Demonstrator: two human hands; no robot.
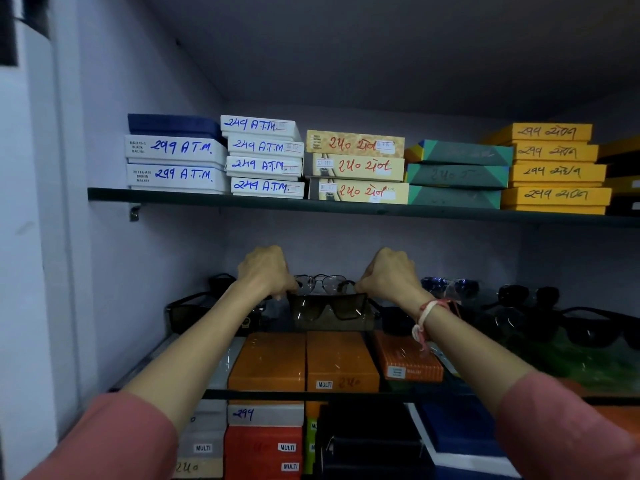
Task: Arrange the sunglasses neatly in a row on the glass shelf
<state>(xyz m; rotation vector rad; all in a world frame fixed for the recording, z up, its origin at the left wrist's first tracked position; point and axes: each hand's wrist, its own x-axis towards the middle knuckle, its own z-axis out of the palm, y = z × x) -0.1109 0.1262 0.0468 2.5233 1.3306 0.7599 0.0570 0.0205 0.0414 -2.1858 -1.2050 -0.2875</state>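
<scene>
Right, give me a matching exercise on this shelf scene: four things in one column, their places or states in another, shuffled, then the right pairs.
Things:
1. dark square sunglasses
2. clear wire-frame glasses
3. yellow boxes
4. orange boxes

Places or states:
A. stacked at the right of the upper shelf
B. under the glass shelf
C. held at both ends by the left hand and right hand
D. just behind the held pair

Pairs: 1-C, 2-D, 3-A, 4-B

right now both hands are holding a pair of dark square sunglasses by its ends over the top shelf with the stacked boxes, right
Not quite. In the head view, the left hand and right hand hold the dark square sunglasses by its ends over the lower glass shelf, not the top shelf with the stacked boxes.
</scene>
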